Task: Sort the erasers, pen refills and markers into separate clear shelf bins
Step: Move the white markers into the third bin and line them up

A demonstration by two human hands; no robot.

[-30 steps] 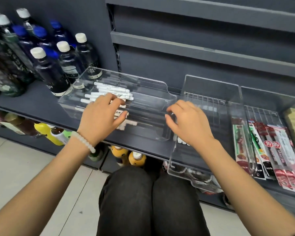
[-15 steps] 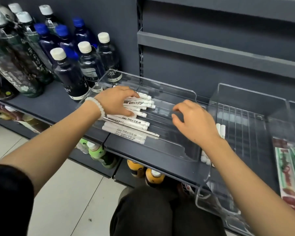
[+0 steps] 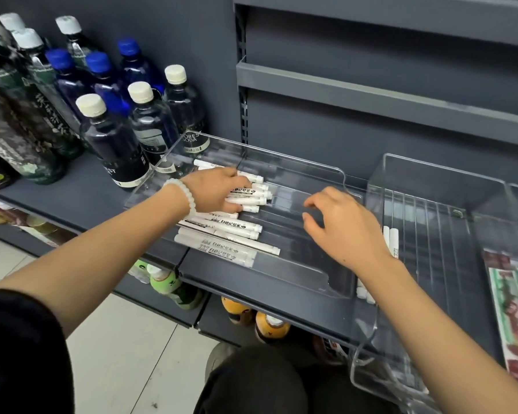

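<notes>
Several white markers [image 3: 222,245] lie in the left clear bin [image 3: 293,162] on the grey shelf. My left hand [image 3: 213,189] is inside this bin over the back group of markers [image 3: 256,194]; fingers and thumb curl round a bunch whose tips stick out to the right. My right hand [image 3: 344,228] hovers over the bin's right half with loosely curled fingers and holds nothing. A few more white markers [image 3: 391,237] lie in the middle clear bin [image 3: 446,177], partly hidden by my right wrist. Packs of pen refills [image 3: 513,306] show at the right edge.
Dark drink bottles [image 3: 114,141] stand tight against the left bin's left wall. An upper shelf edge [image 3: 371,85] juts out above the bins. Orange and green bottles [image 3: 269,324] sit on the lower shelf. My knees are close below the shelf front.
My left hand has slid from the front markers to the back group and closed round it. My right hand has stayed over the right side of the left bin.
</notes>
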